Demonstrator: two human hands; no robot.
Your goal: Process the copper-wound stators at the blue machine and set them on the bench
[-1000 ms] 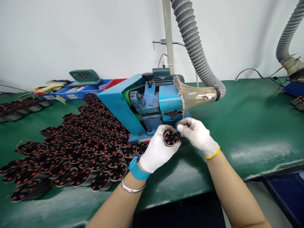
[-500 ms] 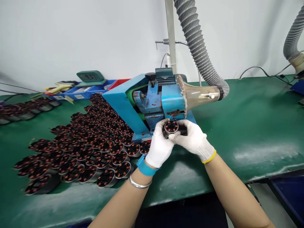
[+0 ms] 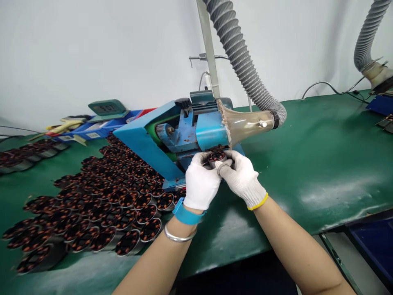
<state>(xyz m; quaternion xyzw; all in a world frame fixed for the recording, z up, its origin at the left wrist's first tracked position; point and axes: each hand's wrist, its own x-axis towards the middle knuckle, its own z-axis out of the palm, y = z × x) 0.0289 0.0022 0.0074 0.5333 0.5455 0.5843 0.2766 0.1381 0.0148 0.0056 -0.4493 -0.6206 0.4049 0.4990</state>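
Note:
Between my gloved hands is a motor stator (image 3: pixel 216 157), a metal ring with copper windings showing inside. My left hand (image 3: pixel 202 180) grips it from the left, a blue band and a silver bangle at the wrist. From the right, my right hand (image 3: pixel 241 174) closes on the same stator, thumb across its front. The stator is up against the front of a blue belt-driven machine (image 3: pixel 210 131), just under its housing. Its far side and any wires there are hidden by the machine and my fingers.
Rows of wound stators (image 3: pixel 125 200) stand left of the machine. A clear funnel (image 3: pixel 245 123) joins a grey hose (image 3: pixel 242 53) on the machine's right. Behind are blue bins (image 3: pixel 101 128) and a digital clock (image 3: pixel 107 107). All sit on a green-covered bench (image 3: pixel 301 164).
Both hands have pushed the stator forward, from in front of the machine to its slot, and its top has tilted away. The view has shifted slightly to the right.

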